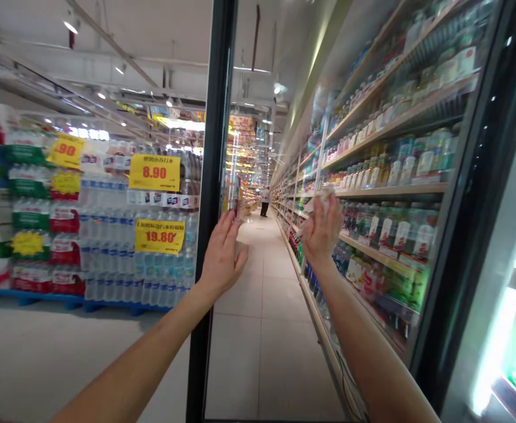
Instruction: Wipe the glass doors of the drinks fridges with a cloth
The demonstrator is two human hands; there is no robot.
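Note:
A glass door point(258, 352) in a black frame point(200, 329) stands in front of me. My left hand point(224, 252) rests at the frame's left edge, its fingers stretched upward along the inner side. Against the glass, my right hand point(322, 226) presses a crumpled white cloth or tissue point(326, 195), which shows around its fingertips. The right hand is slightly blurred, and part of the cloth is hidden behind the fingers.
Shelves of bottled drinks point(399, 170) run along the right, seen through or mirrored in the glass. Stacked packs of bottled water point(108, 235) with yellow price signs point(154, 173) stand on blue pallets point(112, 306) at the left. A person point(265, 201) stands far down the aisle.

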